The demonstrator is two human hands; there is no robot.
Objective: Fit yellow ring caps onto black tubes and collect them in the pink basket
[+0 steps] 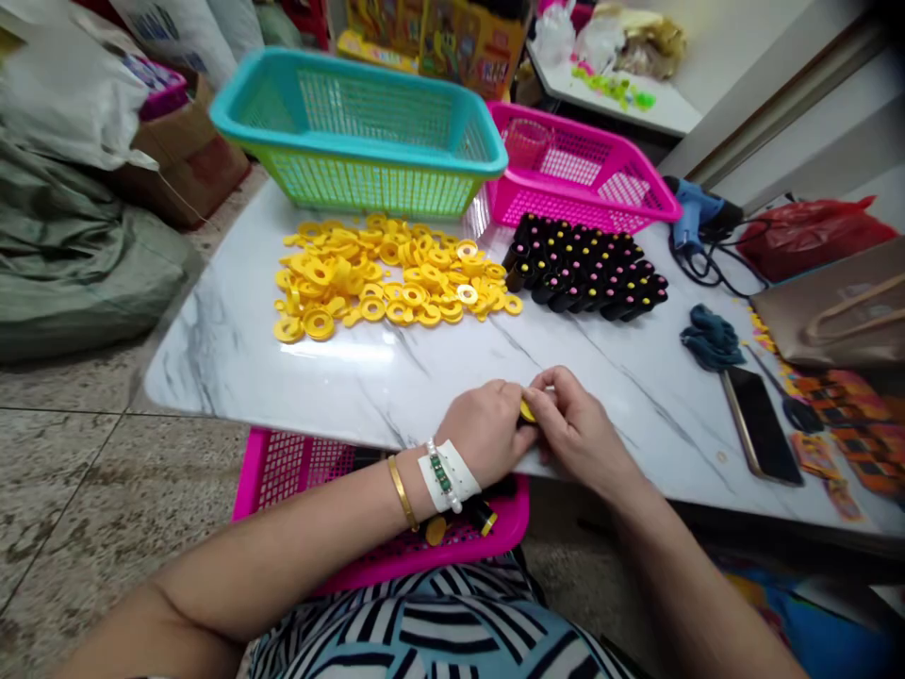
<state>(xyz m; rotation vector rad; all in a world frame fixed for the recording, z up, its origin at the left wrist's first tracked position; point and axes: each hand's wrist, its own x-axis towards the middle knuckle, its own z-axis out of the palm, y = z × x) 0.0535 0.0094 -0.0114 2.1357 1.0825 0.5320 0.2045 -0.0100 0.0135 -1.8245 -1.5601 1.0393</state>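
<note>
My left hand (487,429) and my right hand (572,424) meet just above the table's front edge. Both are closed around a small yellow plastic piece (527,411); most of it is hidden by my fingers, with a dark edge showing beneath. Beyond my hands lies a loose heap of yellow ring-shaped pieces (414,295). To its right, black cylinders (590,266) with pink or yellow dots on top stand in a tight group. Under my left wrist, a pink basket (283,471) holds black and yellow parts (485,519).
A teal-and-green basket (382,160) and another pink basket (586,170) stand along the back of the marble-patterned table (339,387). At right are a phone (762,424), a dark cloth (712,337), scissors (798,410) and a corded blue tool (697,215).
</note>
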